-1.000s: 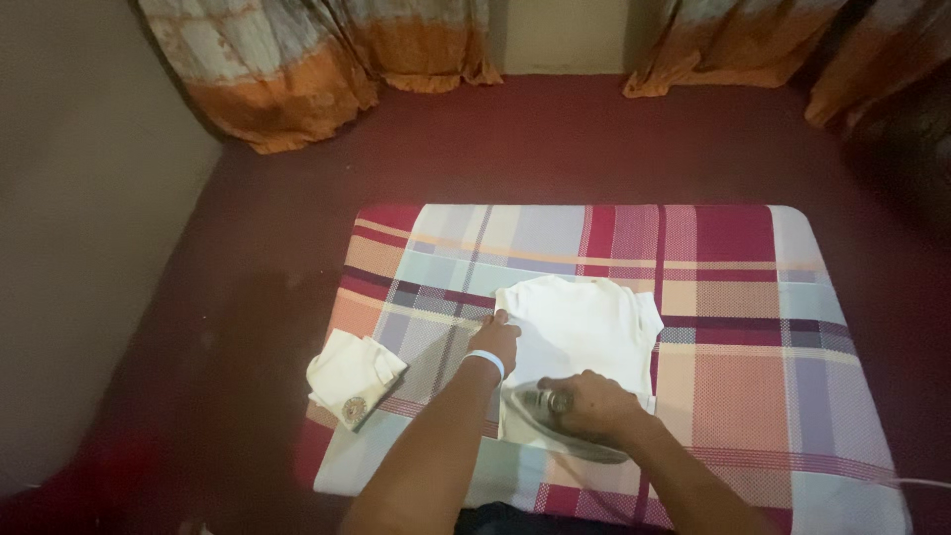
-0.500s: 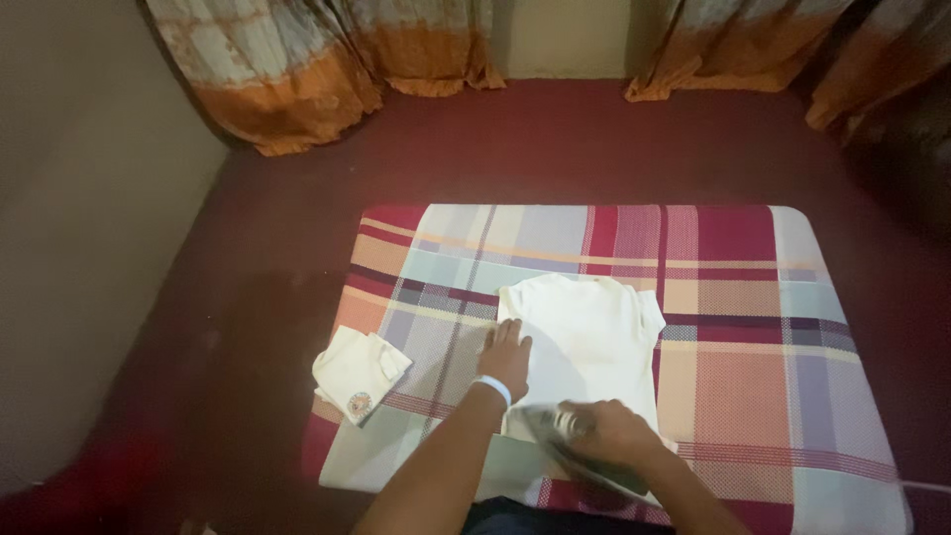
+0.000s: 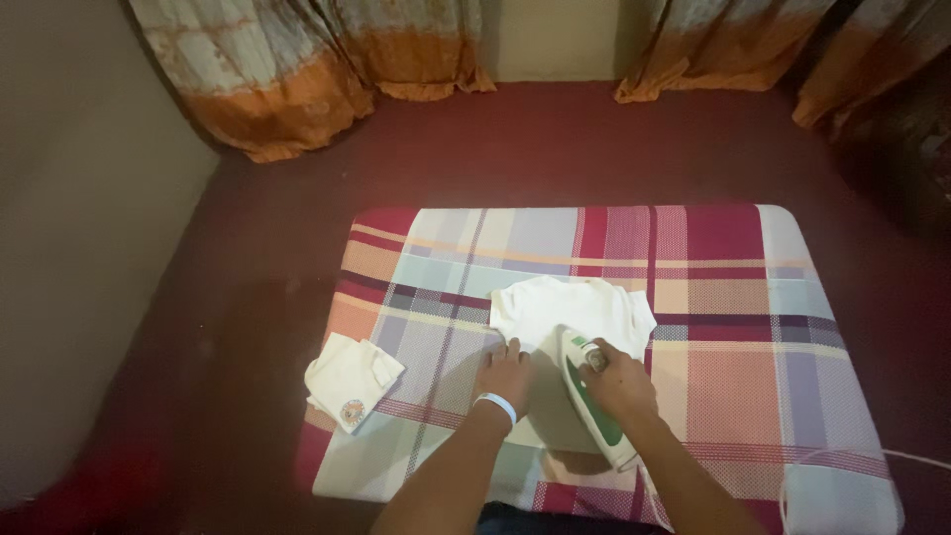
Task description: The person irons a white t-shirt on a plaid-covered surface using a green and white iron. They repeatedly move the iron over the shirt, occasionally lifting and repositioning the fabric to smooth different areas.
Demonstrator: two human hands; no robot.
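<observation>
Just below the middle of the frame a small white short-sleeved garment lies flat on a plaid cloth of red, orange, pale blue and cream checks, which covers a padded rectangular surface filling the lower centre. The right hand is clenched around the handle of a white and green electric iron, whose soleplate rests on the lower right part of the garment with its nose pointing toward the top of the frame. The left hand, with a pale blue wristband on its wrist, lies open and flat just left of the iron, fingers spread, pressing down on the garment's lower left edge; it grasps nothing. Both forearms come in from the bottom edge of the frame. A thin white cord curves across the lower right corner of the cloth. At the cloth's left edge, well apart from the hands, sits a folded white garment with a small round emblem at its lower corner. Dark red carpet surrounds the covered surface, and orange and grey patterned curtains hang along the top of the frame.
</observation>
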